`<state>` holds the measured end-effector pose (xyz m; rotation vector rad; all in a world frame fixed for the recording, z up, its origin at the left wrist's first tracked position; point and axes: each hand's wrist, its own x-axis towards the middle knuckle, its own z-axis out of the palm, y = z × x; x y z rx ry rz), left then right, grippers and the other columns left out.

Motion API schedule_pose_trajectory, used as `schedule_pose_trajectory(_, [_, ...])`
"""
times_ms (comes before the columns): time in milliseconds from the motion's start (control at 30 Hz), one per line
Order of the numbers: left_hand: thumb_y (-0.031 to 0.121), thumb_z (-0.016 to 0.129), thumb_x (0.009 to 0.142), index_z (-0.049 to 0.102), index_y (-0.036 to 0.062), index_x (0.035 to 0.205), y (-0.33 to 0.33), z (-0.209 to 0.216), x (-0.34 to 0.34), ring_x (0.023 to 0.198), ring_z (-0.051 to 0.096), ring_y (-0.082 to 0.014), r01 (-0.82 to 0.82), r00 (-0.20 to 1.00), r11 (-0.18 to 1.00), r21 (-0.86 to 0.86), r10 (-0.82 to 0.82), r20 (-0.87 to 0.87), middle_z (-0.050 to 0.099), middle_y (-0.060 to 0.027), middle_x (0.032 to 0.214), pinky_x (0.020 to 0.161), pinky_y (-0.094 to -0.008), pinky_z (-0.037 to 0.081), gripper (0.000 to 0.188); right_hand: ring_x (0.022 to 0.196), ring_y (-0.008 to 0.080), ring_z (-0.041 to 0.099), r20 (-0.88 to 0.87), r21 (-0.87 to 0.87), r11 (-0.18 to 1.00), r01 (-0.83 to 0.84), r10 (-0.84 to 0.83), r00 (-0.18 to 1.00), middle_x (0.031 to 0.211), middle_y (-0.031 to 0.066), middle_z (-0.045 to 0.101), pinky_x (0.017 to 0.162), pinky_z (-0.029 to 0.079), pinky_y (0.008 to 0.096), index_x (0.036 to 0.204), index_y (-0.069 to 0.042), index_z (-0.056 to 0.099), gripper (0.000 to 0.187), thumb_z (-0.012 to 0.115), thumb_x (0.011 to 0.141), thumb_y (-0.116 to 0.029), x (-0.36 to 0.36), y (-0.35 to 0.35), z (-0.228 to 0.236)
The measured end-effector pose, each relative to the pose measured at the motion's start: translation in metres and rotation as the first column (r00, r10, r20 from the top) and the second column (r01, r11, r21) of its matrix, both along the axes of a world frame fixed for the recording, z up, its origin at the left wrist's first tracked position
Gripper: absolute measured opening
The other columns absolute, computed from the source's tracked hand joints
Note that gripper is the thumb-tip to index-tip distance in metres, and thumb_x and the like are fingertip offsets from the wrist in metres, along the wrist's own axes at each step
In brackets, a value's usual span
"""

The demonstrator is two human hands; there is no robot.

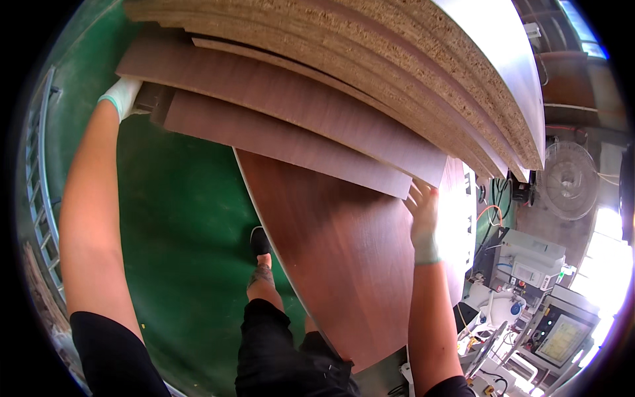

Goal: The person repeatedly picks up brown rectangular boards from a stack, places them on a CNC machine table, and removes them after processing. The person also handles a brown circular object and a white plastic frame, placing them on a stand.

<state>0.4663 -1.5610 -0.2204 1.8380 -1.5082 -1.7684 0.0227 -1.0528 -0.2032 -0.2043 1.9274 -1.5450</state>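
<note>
Two narrow brown wood-grain boards lie one against the other, a longer upper board (278, 99) and a shorter lower board (284, 145). My left hand (127, 94), in a white glove with a pale green cuff, grips the left end of the boards; its fingers are partly hidden behind them. My right hand (421, 215), also in a pale glove, holds the right end, its fingertips at the lower corner of the shorter board. A wide reddish-brown panel (324, 245) spreads beneath, by my right arm.
A stack of thick boards (370, 53) with raw chipboard edges rises beyond the narrow boards. Green floor (178, 218) shows at the left, with a metal ladder-like frame (41, 192) along its edge. Machines, cables and a control screen (562, 339) stand at the right.
</note>
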Motion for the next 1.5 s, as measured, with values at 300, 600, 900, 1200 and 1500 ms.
schedule_pose_trajectory(300, [0.076, 0.048, 0.089, 0.032, 0.0203, 0.156, 0.029, 0.02, -0.019, 0.134, 0.05, -0.0295, -0.003, 0.999, 0.998, -0.063, 0.006, 0.054, 0.045, -0.0099, 0.153, 0.107, -0.0544, 0.042, 0.088, 0.118, 0.0202, 0.054, -0.346, 0.117, 0.963, -0.244, 0.27, 0.899, 0.135, 0.0091, 0.059, 0.102, 0.044, 0.0341, 0.134, -0.001, 0.058, 0.041, 0.05, 0.106, -0.031, -0.009, -0.042, -0.052])
schedule_pose_trajectory(600, [0.073, 0.042, 0.094, 0.037, 0.0175, 0.152, 0.091, 0.02, -0.033, 0.126, 0.058, -0.0255, -0.035, 0.996, 0.999, -0.033, 0.038, 0.086, 0.052, -0.0096, 0.146, 0.101, -0.0519, 0.049, 0.081, 0.115, 0.0186, 0.06, 0.089, 0.111, 0.983, 0.149, -0.159, 0.983, 0.129, 0.0063, 0.06, 0.092, 0.052, 0.0348, 0.138, -0.01, 0.051, 0.044, 0.06, 0.101, -0.032, -0.046, -0.046, -0.025])
schedule_pose_trajectory(900, [0.077, 0.038, 0.092, 0.045, 0.0232, 0.143, 0.208, 0.026, -0.054, 0.12, 0.059, -0.0252, -0.13, 0.987, 0.992, 0.003, 0.129, 0.1, 0.057, -0.0065, 0.137, 0.092, -0.0526, 0.051, 0.075, 0.083, 0.018, 0.068, 0.144, -0.063, 0.99, 0.126, -0.116, 0.983, 0.094, 0.0049, 0.069, 0.068, 0.055, 0.0322, 0.106, -0.006, 0.069, 0.016, 0.062, 0.095, -0.016, -0.13, -0.001, -0.043])
schedule_pose_trajectory(1200, [0.073, 0.042, 0.095, 0.064, 0.0206, 0.112, 0.363, 0.008, -0.094, 0.067, 0.069, -0.0167, -0.331, 0.941, 0.944, 0.017, 0.328, 0.076, 0.07, -0.0013, 0.088, 0.047, -0.0311, 0.055, 0.059, 0.113, 0.0331, 0.065, -0.267, 0.882, 0.357, 0.308, 0.916, -0.299, 0.114, 0.0141, 0.071, 0.098, 0.048, 0.0515, 0.117, -0.011, 0.071, 0.034, 0.068, 0.088, -0.027, -0.213, 0.069, -0.022])
schedule_pose_trajectory(1500, [0.069, 0.046, 0.097, 0.056, 0.0211, 0.133, 0.523, 0.0, -0.067, 0.102, 0.067, -0.0204, -0.45, 0.893, 0.892, 0.044, 0.45, 0.008, 0.067, -0.0027, 0.123, 0.074, -0.0401, 0.058, 0.062, 0.102, 0.0322, 0.063, -0.392, 0.904, 0.398, 0.155, 0.917, -0.072, 0.109, 0.0157, 0.065, 0.089, 0.052, 0.0421, 0.114, -0.006, 0.068, 0.028, 0.064, 0.088, -0.017, -0.176, 0.178, -0.008])
